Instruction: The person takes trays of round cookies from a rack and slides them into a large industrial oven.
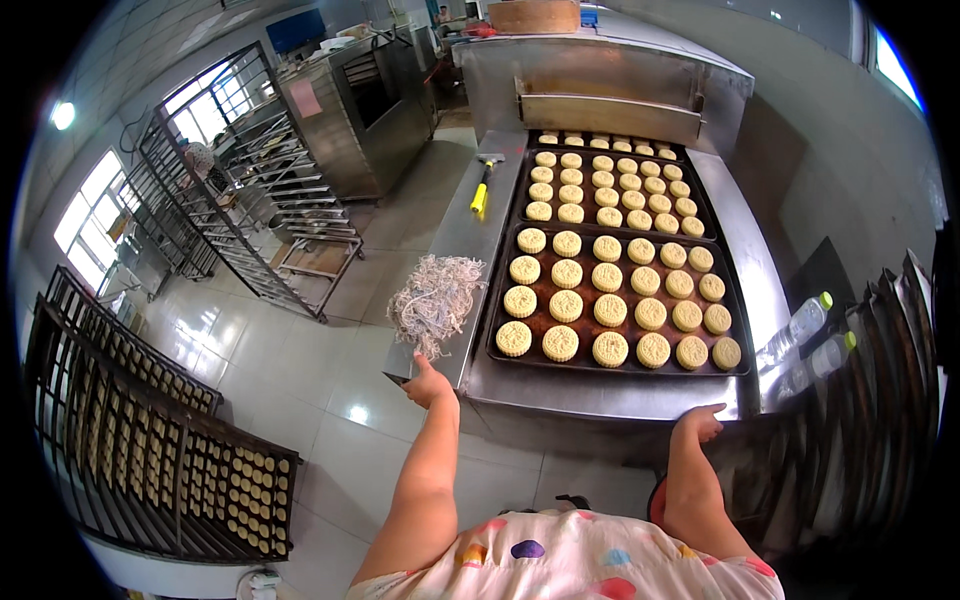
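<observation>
A metal conveyor table [545, 392] stretches in front of me toward an oven [610, 85]. Dark baking trays [640, 370] lie on it one behind another, the farthest partly in the oven mouth. Rows of round pale mooncakes [610, 311] with patterned tops fill them. My left hand [430, 383] rests at the table's near left corner, fingers apart, just below a tangled heap of grey-white threads [437, 298]. My right hand [703, 422] lies on the front edge near the right corner, fingers stretched out. Neither hand holds a loose object.
A yellow-handled scraper [481, 190] lies on the table's left side. Two plastic bottles [805, 325] and upright dark trays [890, 370] stand at right. Racks [270, 200] stand at left; a lower rack [180, 460] holds trays of mooncakes. A person [200, 160] is in the background.
</observation>
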`<move>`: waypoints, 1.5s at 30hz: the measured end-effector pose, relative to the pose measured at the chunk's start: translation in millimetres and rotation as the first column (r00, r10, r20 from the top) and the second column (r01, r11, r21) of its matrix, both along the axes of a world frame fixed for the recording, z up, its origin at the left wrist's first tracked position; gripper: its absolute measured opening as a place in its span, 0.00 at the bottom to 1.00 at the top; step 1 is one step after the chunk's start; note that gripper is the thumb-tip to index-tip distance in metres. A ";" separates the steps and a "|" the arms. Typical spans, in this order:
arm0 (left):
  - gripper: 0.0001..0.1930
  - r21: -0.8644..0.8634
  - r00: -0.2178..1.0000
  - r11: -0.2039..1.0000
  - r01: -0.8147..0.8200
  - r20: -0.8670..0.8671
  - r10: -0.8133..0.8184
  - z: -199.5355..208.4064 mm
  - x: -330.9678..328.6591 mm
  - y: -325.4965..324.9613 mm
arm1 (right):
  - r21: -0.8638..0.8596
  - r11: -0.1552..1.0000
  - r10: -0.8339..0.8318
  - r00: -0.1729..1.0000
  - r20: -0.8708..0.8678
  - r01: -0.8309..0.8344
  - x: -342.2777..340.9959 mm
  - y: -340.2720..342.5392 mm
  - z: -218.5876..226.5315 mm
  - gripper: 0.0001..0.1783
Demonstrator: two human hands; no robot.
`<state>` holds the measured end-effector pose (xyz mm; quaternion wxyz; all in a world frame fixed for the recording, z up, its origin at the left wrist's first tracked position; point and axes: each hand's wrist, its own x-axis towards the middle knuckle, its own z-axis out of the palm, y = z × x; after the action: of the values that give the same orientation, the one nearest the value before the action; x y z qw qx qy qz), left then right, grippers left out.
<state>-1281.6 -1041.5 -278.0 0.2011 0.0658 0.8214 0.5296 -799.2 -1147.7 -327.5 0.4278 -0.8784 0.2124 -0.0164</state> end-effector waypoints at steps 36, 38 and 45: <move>0.44 -0.016 1.000 1.000 0.024 0.015 -0.023 14.9 8.6 -10.0 | 0.028 0.998 -0.050 0.998 0.029 0.049 0.4 -2.8 -9.4 0.40; 0.44 0.001 0.999 1.000 0.026 0.022 -0.026 15.2 8.8 -10.4 | 0.008 0.999 -0.034 0.999 0.024 0.034 0.1 -3.3 -8.8 0.40; 0.44 0.017 0.999 1.000 0.022 0.031 -0.023 11.2 6.2 -8.2 | -0.009 0.999 -0.045 0.999 0.010 0.045 2.6 -1.6 -11.8 0.40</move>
<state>-1275.4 -1049.7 -266.8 0.2192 0.0686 0.8131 0.5349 -796.6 -1149.2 -339.2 0.4243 -0.8753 0.2299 -0.0315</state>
